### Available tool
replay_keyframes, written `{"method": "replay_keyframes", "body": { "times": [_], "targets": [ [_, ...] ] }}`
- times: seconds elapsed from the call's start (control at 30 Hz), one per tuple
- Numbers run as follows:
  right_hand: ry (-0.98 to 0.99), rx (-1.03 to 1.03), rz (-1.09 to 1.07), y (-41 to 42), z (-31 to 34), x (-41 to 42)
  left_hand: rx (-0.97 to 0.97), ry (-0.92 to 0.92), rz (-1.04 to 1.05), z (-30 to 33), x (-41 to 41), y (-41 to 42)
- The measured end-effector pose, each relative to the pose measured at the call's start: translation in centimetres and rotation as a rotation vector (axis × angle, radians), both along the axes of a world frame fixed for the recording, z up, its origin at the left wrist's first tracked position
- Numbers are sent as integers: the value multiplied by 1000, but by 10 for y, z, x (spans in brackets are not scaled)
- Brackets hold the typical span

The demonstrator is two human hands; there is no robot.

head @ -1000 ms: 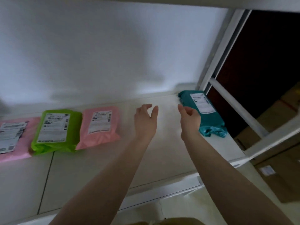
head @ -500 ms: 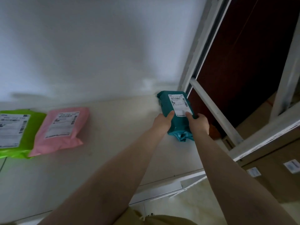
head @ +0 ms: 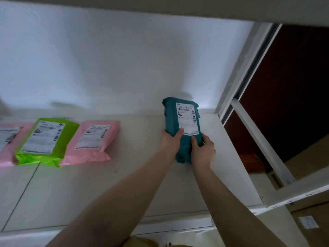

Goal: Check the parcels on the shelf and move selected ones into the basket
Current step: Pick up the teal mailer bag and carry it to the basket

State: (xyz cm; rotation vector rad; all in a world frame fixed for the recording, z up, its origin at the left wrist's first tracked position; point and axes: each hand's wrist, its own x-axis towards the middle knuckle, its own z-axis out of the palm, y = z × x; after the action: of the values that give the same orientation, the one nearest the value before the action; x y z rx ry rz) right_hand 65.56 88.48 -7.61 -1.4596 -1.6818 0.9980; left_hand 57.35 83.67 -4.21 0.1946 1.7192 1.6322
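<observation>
Head view: both hands grasp the near end of the teal parcel at the right end of the shelf. The left hand and right hand each lay a thumb on its face, fingers curled behind. The parcel's long axis runs away from the viewer, label facing up, far end tilted toward the wall. Advisable: keep the label unobscured and level while reading. The basket is not visible.

Teal parcel, green parcel, pink parcel, all with white labels.
</observation>
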Motion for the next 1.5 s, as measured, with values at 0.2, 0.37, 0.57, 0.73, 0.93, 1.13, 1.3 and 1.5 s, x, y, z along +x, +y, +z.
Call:
{"method": "replay_keyframes", "body": {
  "times": [0.2,0.37,0.57,0.73,0.93,1.13,1.3,1.5],
  "targets": [
    [373,-178,172,-37,22,-37,104,46,111,17,-52,-62],
    [504,-336,310,-69,36,-66,128,132,137,34,-76,-115],
    [606,-345,389,-125,46,-91,264,155,169,38,-99,-170],
    [640,-341,438,-170,51,-101,342,160,145,37,-116,-221],
    [649,-335,455,-209,53,-107,423,75,115,35,-125,-263],
    [682,-324,443,-237,61,-109,442,56,89,37,-133,-285],
    [715,-313,425,-251,64,-111,448,28,63,36,-139,-294],
    [697,-305,391,-258,70,-113,490,46,95,39,-141,-294]
  ]
}}
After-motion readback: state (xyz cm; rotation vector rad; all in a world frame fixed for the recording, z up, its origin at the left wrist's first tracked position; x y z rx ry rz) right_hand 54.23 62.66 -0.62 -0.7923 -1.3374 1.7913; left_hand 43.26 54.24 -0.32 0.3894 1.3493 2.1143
